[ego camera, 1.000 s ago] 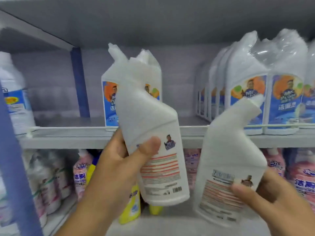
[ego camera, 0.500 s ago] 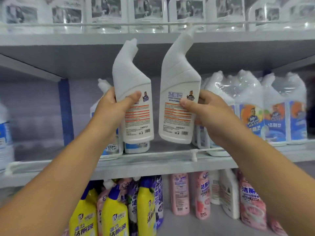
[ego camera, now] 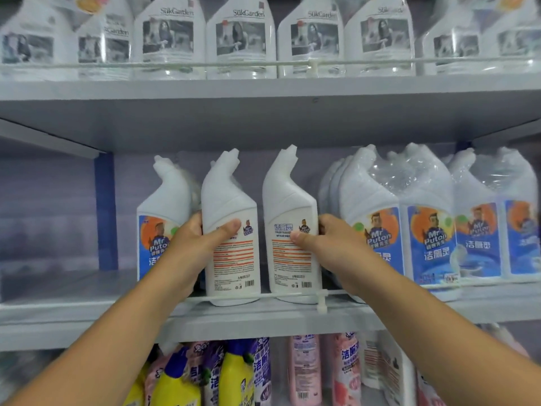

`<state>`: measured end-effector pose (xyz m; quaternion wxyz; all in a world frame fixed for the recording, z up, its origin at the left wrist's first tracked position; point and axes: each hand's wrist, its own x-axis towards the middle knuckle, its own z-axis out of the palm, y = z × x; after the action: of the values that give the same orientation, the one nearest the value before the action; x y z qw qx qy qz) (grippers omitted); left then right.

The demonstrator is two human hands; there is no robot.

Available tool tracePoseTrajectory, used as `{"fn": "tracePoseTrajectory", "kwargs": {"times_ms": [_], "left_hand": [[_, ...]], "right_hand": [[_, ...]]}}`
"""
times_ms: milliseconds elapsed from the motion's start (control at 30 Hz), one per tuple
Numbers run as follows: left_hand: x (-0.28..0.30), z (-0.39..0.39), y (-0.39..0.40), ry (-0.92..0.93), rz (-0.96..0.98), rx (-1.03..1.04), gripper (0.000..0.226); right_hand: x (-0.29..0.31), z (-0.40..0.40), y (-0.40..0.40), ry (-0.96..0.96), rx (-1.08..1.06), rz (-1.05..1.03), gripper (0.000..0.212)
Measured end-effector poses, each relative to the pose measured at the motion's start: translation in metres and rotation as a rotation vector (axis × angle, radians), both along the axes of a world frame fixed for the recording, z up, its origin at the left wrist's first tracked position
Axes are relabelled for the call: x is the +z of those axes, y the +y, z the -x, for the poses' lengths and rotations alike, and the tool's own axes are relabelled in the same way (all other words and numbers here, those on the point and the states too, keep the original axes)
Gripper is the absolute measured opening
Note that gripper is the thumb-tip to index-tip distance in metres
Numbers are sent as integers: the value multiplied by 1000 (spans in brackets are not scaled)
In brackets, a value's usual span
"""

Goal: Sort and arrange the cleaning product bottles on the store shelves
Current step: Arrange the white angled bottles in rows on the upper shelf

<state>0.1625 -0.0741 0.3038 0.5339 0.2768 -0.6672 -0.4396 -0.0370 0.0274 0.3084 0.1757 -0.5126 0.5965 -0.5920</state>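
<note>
Two white angled-neck toilet cleaner bottles stand upright on the middle shelf [ego camera: 87,315], back labels facing me, just behind its thin front rail [ego camera: 322,297]. My left hand [ego camera: 202,238] grips the left bottle [ego camera: 229,200], thumb across its label. My right hand [ego camera: 330,238] grips the right bottle [ego camera: 288,197], thumb on its label. A same-shaped bottle with a blue and orange front label [ego camera: 159,218] stands just left of them, partly behind my left hand.
Shrink-wrapped packs of the same cleaner [ego camera: 424,224] fill the middle shelf to the right. Clear jugs [ego camera: 240,39] line the top shelf. Yellow [ego camera: 234,379] and pink bottles [ego camera: 304,367] fill the shelf below. A blue upright [ego camera: 106,212] stands at the left.
Both hands have carried the bottles from mid-air in front of the shelf down and inward; the bottles now stand on the middle shelf side by side.
</note>
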Motion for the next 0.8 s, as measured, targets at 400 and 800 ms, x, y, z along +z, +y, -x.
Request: {"fn": "tracePoseTrajectory", "kwargs": {"times_ms": [400, 800], "left_hand": [[79, -9, -10, -89, 142, 66, 24], [118, -18, 0, -386, 116, 7, 38]], "right_hand": [[61, -6, 0, 150, -41, 91, 57], [100, -15, -25, 286, -144, -10, 41]]}}
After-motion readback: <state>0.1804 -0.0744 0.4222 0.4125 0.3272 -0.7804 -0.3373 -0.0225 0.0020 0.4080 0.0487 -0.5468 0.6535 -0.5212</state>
